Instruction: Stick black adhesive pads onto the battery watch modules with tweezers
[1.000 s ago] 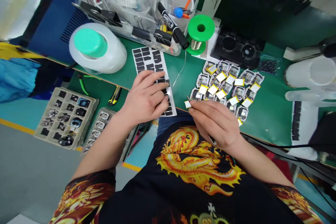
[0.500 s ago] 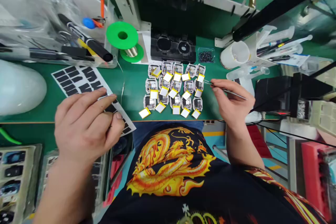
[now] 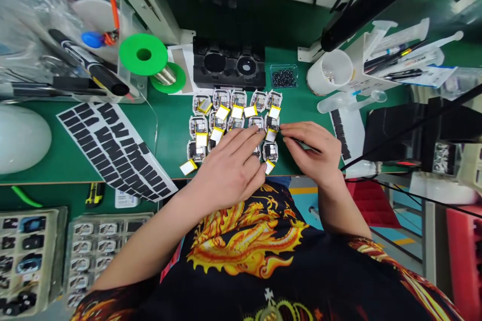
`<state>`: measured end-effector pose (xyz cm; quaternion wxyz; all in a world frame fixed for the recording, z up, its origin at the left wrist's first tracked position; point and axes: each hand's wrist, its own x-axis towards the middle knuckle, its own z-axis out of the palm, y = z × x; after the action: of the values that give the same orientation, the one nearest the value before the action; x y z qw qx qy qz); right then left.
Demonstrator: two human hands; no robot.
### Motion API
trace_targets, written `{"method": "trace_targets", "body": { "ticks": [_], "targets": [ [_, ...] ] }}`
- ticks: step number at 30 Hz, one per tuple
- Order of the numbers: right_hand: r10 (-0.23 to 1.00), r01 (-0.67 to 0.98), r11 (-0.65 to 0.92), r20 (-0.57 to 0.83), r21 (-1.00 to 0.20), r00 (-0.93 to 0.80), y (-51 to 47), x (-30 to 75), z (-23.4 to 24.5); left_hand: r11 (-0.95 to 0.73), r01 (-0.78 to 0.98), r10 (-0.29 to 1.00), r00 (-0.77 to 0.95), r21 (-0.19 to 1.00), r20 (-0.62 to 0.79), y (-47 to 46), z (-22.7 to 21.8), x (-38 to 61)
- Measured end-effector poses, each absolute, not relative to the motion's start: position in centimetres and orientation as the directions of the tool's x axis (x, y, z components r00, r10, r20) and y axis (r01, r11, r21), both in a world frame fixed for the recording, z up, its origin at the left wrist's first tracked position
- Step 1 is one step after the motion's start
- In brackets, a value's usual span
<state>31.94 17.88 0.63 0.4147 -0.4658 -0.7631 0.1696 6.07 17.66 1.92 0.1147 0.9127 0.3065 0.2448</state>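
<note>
Yellow-taped modules beneath left hand

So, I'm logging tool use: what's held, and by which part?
Right hand pinches thin tweezers along the shaft; left hand rests on the battery modules, nothing visibly held.

Bright, even overhead light; soft shadows; strong wide-angle bending at the frame edges; upper left slightly blurred.
</note>
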Motion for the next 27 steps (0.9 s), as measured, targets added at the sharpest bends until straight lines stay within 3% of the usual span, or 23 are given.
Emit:
{"method": "trace_targets", "body": {
  "ticks": [10, 27],
  "targets": [
    [0.779, 0.554, 0.616, 0.539, -0.56, -0.322, 18.3, 32.3, -0.3, -0.793, 0.511, 0.605, 0.725, 0.333, 0.329, 19.0, 1.2, 8.3],
    [0.796, 0.616, 0.577, 0.538, -0.536, -0.278, 19.4, 32.4, 1.1, -0.806, 0.513, 0.583, 0.773, 0.295, 0.249, 21.2, 1.8, 9.6]
  ]
}}
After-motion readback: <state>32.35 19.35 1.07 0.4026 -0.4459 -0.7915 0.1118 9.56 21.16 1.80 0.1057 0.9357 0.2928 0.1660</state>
